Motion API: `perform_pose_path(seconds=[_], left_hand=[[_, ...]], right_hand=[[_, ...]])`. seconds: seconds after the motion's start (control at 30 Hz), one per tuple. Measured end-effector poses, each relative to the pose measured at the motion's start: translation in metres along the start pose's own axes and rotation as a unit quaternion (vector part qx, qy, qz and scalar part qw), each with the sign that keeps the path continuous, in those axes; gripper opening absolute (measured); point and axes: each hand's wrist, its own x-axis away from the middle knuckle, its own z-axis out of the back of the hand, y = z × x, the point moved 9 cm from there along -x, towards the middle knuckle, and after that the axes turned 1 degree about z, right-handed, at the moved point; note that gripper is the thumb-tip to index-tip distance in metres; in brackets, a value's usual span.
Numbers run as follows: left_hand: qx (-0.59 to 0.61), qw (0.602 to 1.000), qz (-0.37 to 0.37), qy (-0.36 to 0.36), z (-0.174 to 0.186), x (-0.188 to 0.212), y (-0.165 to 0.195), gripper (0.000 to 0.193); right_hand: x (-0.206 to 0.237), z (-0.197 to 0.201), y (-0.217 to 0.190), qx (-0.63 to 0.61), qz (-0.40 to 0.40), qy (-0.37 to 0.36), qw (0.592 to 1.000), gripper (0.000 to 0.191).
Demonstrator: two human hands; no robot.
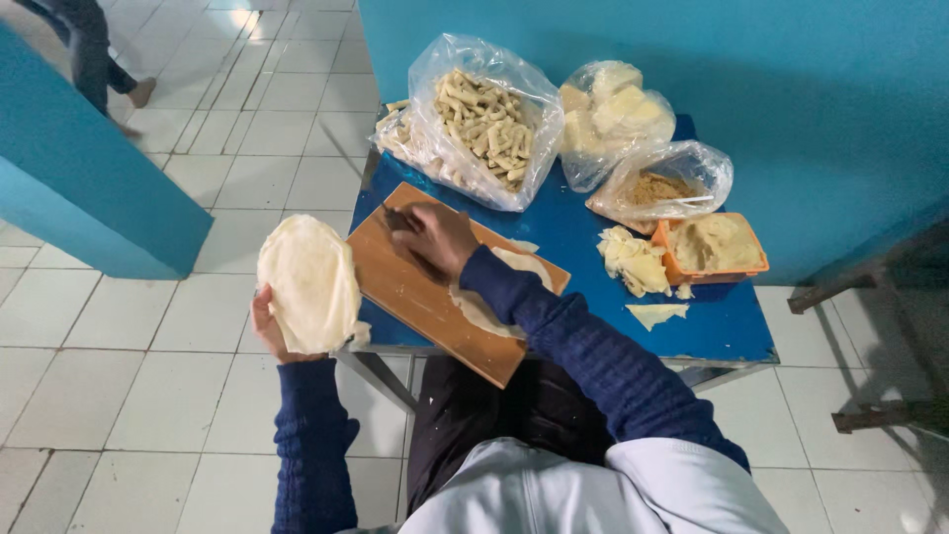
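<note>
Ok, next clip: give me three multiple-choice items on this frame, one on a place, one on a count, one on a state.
1. Where is the orange tub?
A. on the blue table's right side
B. on the floor
C. on the wooden board

2. How many clear plastic bags are on the table?
A. one
B. three
C. five

3. What is the left hand doing?
A. hanging empty
B. holding a round dough sheet off the table's edge
C. gripping a bag

Answers: 1 A, tub sits by the right edge; 2 B, three bags at the back; 3 B, sheet rests on its palm.
</note>
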Motion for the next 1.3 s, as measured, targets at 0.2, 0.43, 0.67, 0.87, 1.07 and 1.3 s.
perform_pose_path(seconds=[0.2,0.43,0.67,0.87,1.07,1.3], left_hand=[[-0.01,0.994,0.102,0.025,0.006,-0.006,-0.03,0.06],[-0.031,0.997,0.054,0.035,0.018,0.014,-0.032,0.03],[-0.051,0.992,0.073,0.085,0.03,0.066,-0.034,0.038],[0.0,0.992,0.082,0.093,0.021,0.075,-0.039,0.05],[0.017,0.994,0.009,0.11,0.007,0.086,-0.03,0.054],[0.016,0.992,0.008,0.125,0.008,0.099,-0.033,0.059]], right_hand=[[0.043,0.083,0.033,-0.37,-0.052,0.022,0.927,0.041],[0.165,0.136,0.094,0.274,-0.019,0.092,0.957,0.037],[0.213,0.125,0.129,0.387,-0.124,0.117,0.906,0.055],[0.217,0.141,0.112,0.448,-0.137,0.118,0.875,0.062],[0.195,0.086,0.021,0.189,0.093,0.126,0.97,0.023],[0.171,0.046,0.01,0.188,0.062,0.058,0.978,0.009]])
